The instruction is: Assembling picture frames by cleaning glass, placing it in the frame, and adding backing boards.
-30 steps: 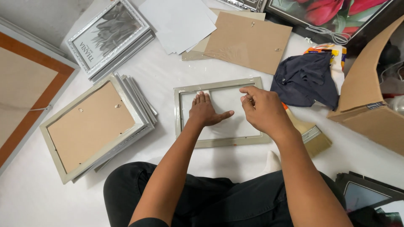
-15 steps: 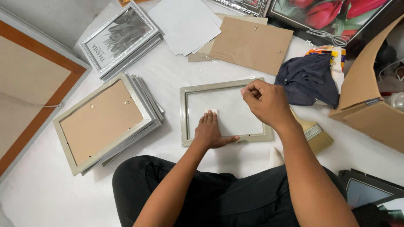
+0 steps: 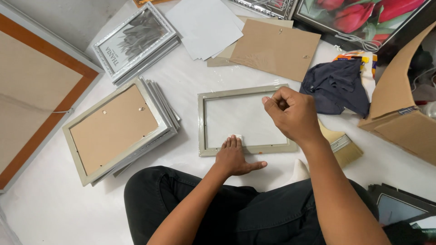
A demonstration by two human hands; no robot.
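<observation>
**Grey-green rectangular picture frame [image 3: 245,120], lying flat on the white floor**

Left hand [image 3: 234,156] pressed flat, fingers together, on near rail. Right hand [image 3: 293,113] pinched closed above right rail; anything pinched: cannot tell. Long axis left to right, directly ahead. Bristle paintbrush [image 3: 343,147] just right.

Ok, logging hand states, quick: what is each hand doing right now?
Left hand: open, flat, pressing the lower edge of the grey frame, fingertips at a small white piece.
Right hand: fingers pinched above the frame's right side; whether it holds anything cannot be told.
</observation>
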